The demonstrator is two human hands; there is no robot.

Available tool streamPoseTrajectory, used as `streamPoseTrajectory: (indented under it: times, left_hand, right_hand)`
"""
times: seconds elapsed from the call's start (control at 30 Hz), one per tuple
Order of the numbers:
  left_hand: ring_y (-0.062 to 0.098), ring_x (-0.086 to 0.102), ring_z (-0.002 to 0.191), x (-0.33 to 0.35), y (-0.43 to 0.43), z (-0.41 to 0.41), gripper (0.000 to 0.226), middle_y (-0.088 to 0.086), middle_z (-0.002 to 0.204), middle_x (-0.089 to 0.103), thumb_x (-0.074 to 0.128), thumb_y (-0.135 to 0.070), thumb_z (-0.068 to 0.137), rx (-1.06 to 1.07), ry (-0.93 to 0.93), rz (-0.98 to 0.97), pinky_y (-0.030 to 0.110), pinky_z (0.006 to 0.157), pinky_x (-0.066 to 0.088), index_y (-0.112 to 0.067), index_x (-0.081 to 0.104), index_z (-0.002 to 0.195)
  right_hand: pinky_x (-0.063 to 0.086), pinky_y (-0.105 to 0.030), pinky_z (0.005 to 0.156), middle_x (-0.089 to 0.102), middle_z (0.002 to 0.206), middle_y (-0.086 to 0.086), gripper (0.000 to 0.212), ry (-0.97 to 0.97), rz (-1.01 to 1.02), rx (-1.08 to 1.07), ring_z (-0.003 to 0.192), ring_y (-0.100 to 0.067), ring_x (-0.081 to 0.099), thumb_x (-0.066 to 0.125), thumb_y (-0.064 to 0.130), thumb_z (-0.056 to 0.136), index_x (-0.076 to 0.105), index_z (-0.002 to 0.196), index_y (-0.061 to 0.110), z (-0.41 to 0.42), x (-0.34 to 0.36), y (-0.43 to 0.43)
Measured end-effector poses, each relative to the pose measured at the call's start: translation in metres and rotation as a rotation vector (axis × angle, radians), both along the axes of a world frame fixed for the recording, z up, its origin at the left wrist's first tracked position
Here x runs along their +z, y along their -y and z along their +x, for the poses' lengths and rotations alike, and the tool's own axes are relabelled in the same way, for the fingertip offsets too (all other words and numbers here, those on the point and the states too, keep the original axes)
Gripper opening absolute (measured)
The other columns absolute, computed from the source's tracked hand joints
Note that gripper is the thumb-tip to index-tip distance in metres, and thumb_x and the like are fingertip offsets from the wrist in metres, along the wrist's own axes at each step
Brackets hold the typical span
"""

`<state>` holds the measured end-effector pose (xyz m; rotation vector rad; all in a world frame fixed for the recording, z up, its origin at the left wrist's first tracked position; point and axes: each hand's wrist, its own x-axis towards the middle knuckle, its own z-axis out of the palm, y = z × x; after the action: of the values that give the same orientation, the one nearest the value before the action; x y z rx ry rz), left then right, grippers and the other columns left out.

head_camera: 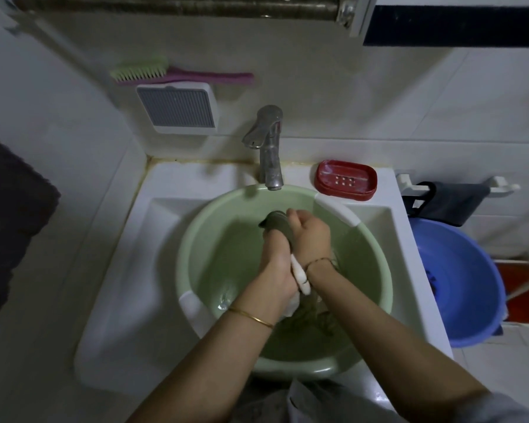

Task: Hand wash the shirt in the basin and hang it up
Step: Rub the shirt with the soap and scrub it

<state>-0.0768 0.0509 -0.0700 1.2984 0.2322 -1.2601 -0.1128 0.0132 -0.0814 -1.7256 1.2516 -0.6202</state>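
A pale green basin (196, 239) sits in the white sink and holds water. A wet shirt (280, 225), grey-green with a white part, is bunched between both hands above the water. My left hand (272, 264) grips its lower, white part. My right hand (310, 236) grips the upper grey part just beside it, knuckles up. The rest of the shirt (318, 315) trails into the water under my right wrist. Most of the fabric between the hands is hidden by the fingers.
A metal tap (268, 145) stands behind the basin, its spout over the rim. A red soap dish (345, 180) lies on the sink's back right corner. A blue basin (461, 282) stands on the floor at right. A brush (153, 71) and a rail (177, 7) are on the wall.
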Motion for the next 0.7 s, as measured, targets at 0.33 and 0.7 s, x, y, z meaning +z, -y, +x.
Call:
streamPoseTrajectory:
  times: [0.33,0.7]
  left_hand:
    - [0.028,0.06,0.085,-0.028,0.014,0.041,0.026,0.016,0.095,0.06,0.038,-0.027,0.096,0.24,-0.156,0.026,0.032,0.072,0.056,-0.012,0.057,0.088]
    - [0.018,0.053,0.081,0.009,-0.011,-0.004,0.017,0.006,0.077,0.052,0.045,-0.023,0.095,0.179,-0.302,-0.173,0.028,0.071,0.042,-0.014,0.054,0.084]
  right_hand:
    - [0.041,-0.024,0.078,0.051,0.092,0.003,0.045,0.011,-0.197,0.461,0.085,-0.009,0.049,0.051,0.064,0.077,0.051,0.086,0.019,-0.035,-0.01,-0.015]
    - [0.039,-0.034,0.068,0.054,0.098,-0.008,0.03,-0.138,-0.125,0.098,0.078,-0.018,0.048,0.043,0.034,0.097,0.041,0.068,0.025,-0.008,-0.017,-0.005]
